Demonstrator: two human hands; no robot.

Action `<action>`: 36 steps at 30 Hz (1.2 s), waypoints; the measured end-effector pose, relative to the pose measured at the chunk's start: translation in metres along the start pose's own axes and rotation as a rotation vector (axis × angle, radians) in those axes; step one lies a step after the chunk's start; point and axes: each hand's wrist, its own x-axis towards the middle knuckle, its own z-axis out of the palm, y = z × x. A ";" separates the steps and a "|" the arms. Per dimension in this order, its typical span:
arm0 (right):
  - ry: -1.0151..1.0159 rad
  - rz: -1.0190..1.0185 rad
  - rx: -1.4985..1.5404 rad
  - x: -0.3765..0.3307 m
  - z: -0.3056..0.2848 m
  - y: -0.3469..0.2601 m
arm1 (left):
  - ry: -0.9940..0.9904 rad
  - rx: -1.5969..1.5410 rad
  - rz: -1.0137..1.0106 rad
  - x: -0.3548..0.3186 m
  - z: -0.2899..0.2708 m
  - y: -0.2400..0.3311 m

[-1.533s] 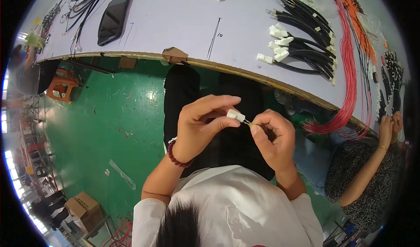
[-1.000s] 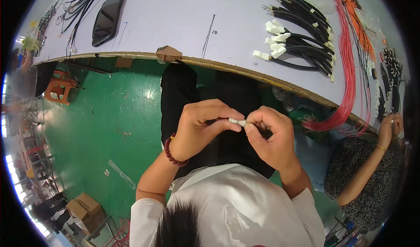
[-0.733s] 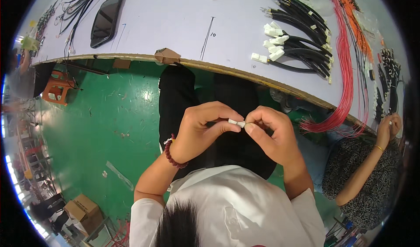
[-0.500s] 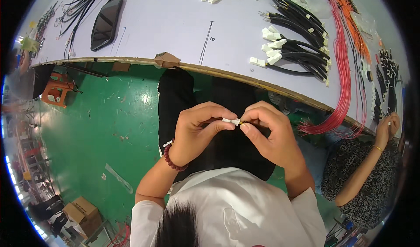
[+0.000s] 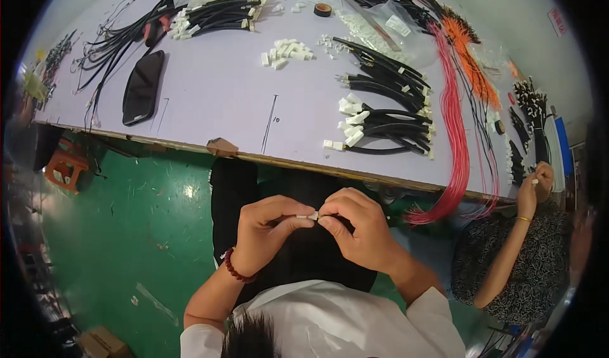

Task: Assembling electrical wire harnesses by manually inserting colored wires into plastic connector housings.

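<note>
**Below the bench (image 5: 209, 120) edge: two hands on a white connector (image 5: 312, 216)**

Clock positions are taken about the connector, which is held above the dark-clad lap, 12 o'clock pointing at the bench. At 9 o'clock, the left hand (image 5: 269, 221) has its grip clamped on the connector, thumb below and fingers above; a dark red beaded bracelet (image 5: 240, 268) circles its wrist. At 3 o'clock, the right hand (image 5: 358, 225) brings thumb and forefinger up to the connector's other end; whether this grip is clamped on the piece or on a wire cannot be told.

Near the bench edge, at 1 o'clock, black cables (image 5: 384, 148) lie in rows, several bearing white connectors. At 10 o'clock rests a dark phone (image 5: 143, 88); at 2 o'clock, a bundle of pink-red wires (image 5: 451, 104) spills over the edge. Near 3 o'clock, well apart, are a co-worker's hands (image 5: 539, 181). Farther up, at 12 o'clock, loose white housings (image 5: 290, 51) form a pile, with a roll of tape (image 5: 323, 9) beyond; a second cable bundle (image 5: 219, 15) lies at 11 o'clock.
</note>
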 end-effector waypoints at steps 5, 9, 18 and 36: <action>-0.181 -0.008 -0.069 0.025 -0.028 -0.002 | 0.059 -0.290 -0.146 0.005 0.002 -0.002; 0.060 -0.091 -0.395 0.091 -0.075 0.028 | 0.191 -0.474 -0.209 0.014 -0.010 0.006; -0.059 -0.057 -0.956 0.204 -0.063 0.114 | 0.168 -0.603 -0.293 0.014 -0.017 0.007; -0.012 -0.192 -0.014 0.037 -0.012 0.001 | -0.047 -0.661 -0.326 0.001 0.005 -0.013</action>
